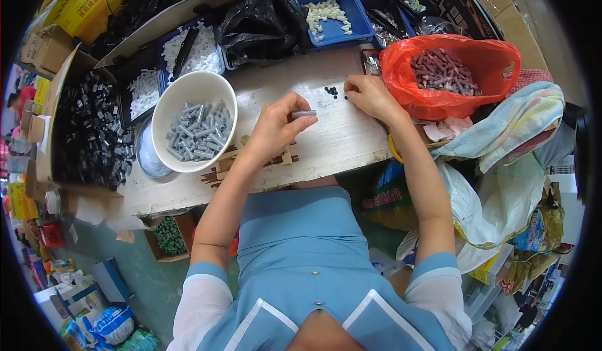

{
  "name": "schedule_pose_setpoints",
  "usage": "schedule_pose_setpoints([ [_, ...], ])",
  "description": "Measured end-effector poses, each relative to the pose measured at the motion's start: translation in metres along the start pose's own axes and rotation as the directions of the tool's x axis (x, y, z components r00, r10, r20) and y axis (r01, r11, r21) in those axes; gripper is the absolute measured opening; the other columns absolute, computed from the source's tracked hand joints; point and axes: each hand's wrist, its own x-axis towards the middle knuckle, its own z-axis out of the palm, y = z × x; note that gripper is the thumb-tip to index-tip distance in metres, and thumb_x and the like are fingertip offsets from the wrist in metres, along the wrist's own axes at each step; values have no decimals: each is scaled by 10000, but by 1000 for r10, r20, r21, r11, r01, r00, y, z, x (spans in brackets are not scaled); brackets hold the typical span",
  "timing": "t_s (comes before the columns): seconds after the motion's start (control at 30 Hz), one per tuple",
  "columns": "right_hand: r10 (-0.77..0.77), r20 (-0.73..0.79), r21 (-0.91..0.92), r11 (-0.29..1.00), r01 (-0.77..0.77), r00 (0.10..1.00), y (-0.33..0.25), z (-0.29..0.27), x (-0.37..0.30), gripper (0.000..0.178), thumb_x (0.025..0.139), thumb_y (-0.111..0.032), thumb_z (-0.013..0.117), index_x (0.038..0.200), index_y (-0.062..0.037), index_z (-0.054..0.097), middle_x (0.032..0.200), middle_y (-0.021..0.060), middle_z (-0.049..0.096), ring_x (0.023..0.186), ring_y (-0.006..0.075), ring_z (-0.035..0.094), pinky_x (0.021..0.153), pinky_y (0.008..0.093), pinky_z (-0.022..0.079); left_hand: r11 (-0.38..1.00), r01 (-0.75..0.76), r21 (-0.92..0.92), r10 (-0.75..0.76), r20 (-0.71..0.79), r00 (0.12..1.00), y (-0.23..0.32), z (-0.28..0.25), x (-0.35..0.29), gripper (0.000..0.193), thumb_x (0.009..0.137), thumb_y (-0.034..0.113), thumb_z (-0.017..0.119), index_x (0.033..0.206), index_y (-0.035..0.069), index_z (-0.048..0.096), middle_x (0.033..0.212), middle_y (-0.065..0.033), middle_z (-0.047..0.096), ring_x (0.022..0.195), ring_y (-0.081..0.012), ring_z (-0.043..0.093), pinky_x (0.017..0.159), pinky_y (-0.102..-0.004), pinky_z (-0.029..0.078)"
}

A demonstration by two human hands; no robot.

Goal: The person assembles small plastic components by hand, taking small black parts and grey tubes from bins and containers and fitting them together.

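My left hand [280, 125] is closed round a short grey plastic tube [305, 113], held level above the table between thumb and fingers. To its right, my right hand [371, 95] rests its fingertips on the tabletop in a pinch; what is between them is too small to make out. One small black disc shows right at those fingertips. A loose group of small black discs [331, 93] lies on the table between the two hands. Left of my left hand stands a white bowl [164, 100] partly filled with similar grey tubes [199, 131].
A red plastic bag [395, 69] of dull purplish pieces stands right of my right hand. Behind are a blue tray [357, 22] of cream pieces and a black plastic bag [260, 28]. Wooden strips [285, 158] lie under my left wrist. A box of dark parts [88, 125] stands far left.
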Motion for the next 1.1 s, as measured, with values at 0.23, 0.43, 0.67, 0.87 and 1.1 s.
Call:
schedule_pose_setpoints([
  [0.23, -214, -38, -42, 976, 213, 976, 8, -1, -6, 123, 706, -37, 561, 809, 29, 578, 774, 166, 589, 740, 292, 587, 657, 350, 454, 994, -74, -84, 62, -131, 989, -20, -4, 10, 175, 678, 77, 725, 730, -4, 579, 571, 34, 452, 515, -40, 393, 452, -199, 324],
  [0.43, -292, -6, -241, 929, 282, 956, -1, 3, -2, 81, 686, -12, 524, 745, 25, 566, 766, 169, 581, 723, 342, 569, 644, 397, 450, 975, -216, 47, 221, -163, 962, -22, 2, 14, 163, 659, 83, 735, 732, 5, 611, 646, 16, 441, 572, -70, 398, 505, -225, 350],
  [0.67, -316, -1, -448, 848, 283, 949, -8, 9, 5, 66, 661, -12, 536, 699, 38, 556, 736, 187, 572, 652, 354, 562, 612, 397, 455, 977, -212, 12, 212, -144, 967, -34, 10, 14, 178, 707, 107, 705, 847, 14, 649, 631, -32, 473, 558, -106, 430, 503, -260, 364],
  [0.87, -182, 39, 536, 833, 133, 983, -51, -1, -13, 52, 707, -28, 590, 729, 4, 557, 659, 8, 547, 600, 76, 508, 552, 205, 408, 888, -426, 175, 448, -123, 885, -34, 11, 14, 174, 740, 63, 656, 899, -2, 628, 622, -37, 445, 550, -106, 428, 488, -255, 345],
  [1.1, -317, 57, 413, 871, 266, 947, -62, 2, -10, 60, 712, -28, 592, 743, -5, 545, 647, 12, 540, 586, 79, 499, 549, 213, 407, 844, -483, 234, 522, -150, 840, -32, 13, 12, 162, 684, 47, 682, 832, 13, 627, 618, -76, 485, 533, -196, 480, 493, -307, 386],
])
